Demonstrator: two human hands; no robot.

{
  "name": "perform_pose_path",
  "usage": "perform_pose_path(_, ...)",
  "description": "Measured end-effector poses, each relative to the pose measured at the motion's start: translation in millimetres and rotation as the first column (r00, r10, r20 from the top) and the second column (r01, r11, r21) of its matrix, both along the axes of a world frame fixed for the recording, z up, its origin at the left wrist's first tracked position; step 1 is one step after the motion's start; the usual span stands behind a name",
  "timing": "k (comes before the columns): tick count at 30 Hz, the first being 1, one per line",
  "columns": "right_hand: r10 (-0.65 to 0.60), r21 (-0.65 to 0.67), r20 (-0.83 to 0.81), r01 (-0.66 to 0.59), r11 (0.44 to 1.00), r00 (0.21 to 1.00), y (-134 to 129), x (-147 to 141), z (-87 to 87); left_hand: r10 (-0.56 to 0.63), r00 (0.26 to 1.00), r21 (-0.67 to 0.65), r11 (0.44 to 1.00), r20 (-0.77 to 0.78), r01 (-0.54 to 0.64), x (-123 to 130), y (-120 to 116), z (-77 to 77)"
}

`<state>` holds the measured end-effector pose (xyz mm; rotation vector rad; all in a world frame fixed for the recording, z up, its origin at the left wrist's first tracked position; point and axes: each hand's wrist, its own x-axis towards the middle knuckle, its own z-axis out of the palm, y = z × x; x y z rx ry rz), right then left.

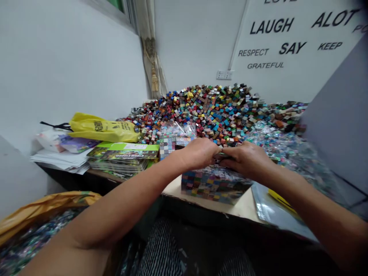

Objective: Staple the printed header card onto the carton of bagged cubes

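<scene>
A box printed with small coloured blocks [212,187] stands near the table's front edge. My left hand [202,152] is over its top rear edge, fingers bent together, fingertips meeting those of the other hand. From the right, my right hand [247,158] reaches over the same box top, thumb and fingers bent inward. What either hand pinches is too small and hidden to name. Just behind the left hand is a clear bag of small cubes [172,140]. A large heap of coloured cubes [207,107] rises behind both hands.
Green booklets [123,155], a yellow bag [103,128] and white papers [61,159] lie at the left. Crumpled clear wrappers [290,153] and a flat plastic sleeve [273,209] are at the right. An orange sack [54,199] of wrappers stands at the lower left.
</scene>
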<state>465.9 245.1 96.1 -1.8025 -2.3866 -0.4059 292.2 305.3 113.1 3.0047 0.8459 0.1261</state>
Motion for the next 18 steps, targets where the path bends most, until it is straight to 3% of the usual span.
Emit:
perform_pose_path(4,-0.075,-0.214,-0.077,0.056,0.975,0.994,-10,33,9.0,-0.015,0.999,0.083,0.996,-0.041,0.018,1,0,0.1)
perform_pose_path(7,-0.101,-0.174,-0.169,0.071,0.982,0.981,-18,50,5.2,-0.011,0.997,0.101,0.995,-0.081,0.02,-3,1,4.3)
perform_pose_path(12,-0.03,-0.022,-0.215,0.026,0.999,0.976,-18,50,-8.3,0.003,0.996,0.122,0.992,-0.084,0.008,12,-3,3.6)
perform_pose_path(18,-0.113,-0.226,-0.344,0.035,0.973,0.932,-18,65,-6.4,0.03,1.0,0.153,0.988,-0.003,-0.029,25,-3,-8.6)
